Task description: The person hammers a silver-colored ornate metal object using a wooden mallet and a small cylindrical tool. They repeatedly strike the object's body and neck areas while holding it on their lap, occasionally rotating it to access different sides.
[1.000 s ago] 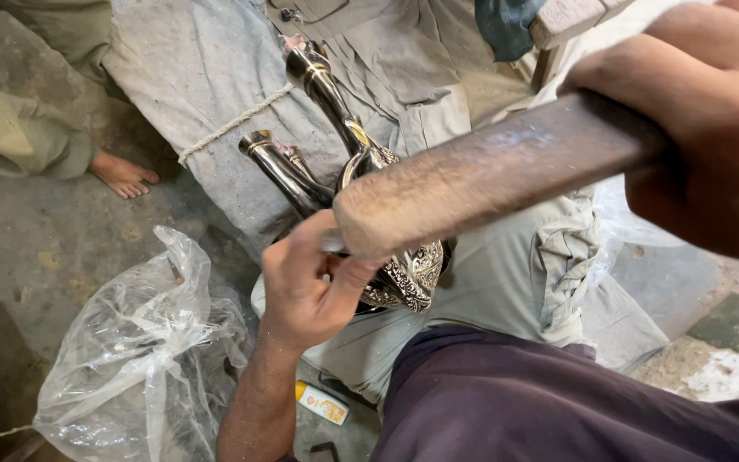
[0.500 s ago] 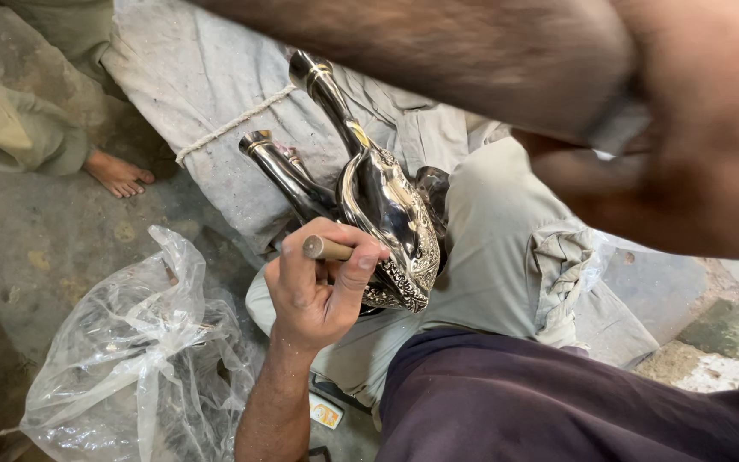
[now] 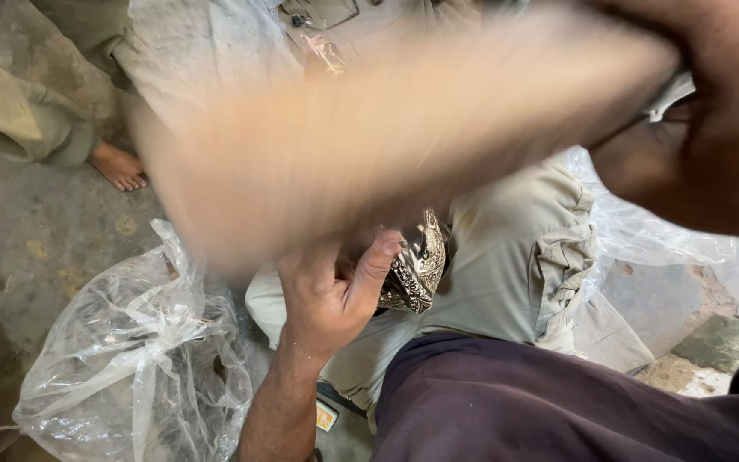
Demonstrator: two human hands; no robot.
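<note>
**Blurred tool over engraved metalwork**

Seen from above, on a stained concrete floor (image 3: 36,248). At far left, a bare foot (image 3: 117,167) of another person, below a khaki trouser leg (image 3: 10,111). Lower left, a crumpled clear plastic bag (image 3: 130,359), knotted at the top, just beside the forearm. At centre, the left hand (image 3: 335,291), fingers curled and thumb raised, pressed against an ornate silver-coloured metal piece (image 3: 412,265) with engraved pattern; whether gripping a small tool inside the fist, impossible to tell. Metal piece resting on the lap, against a pale grey-green trouser knee (image 3: 506,257), mostly hidden behind a broad tan blur. That blur, a long wooden-looking tool (image 3: 369,145) smeared by motion, stretching from centre left up to the upper right corner. At upper right, the right hand (image 3: 712,111), close to the lens and out of focus, closed around the tool's end. Below, a dark purple garment (image 3: 540,402) filling the lower right. Behind the knee, more clear plastic sheet (image 3: 643,231) on the floor. Small orange-and-white packet (image 3: 327,417) under the left forearm.
</note>
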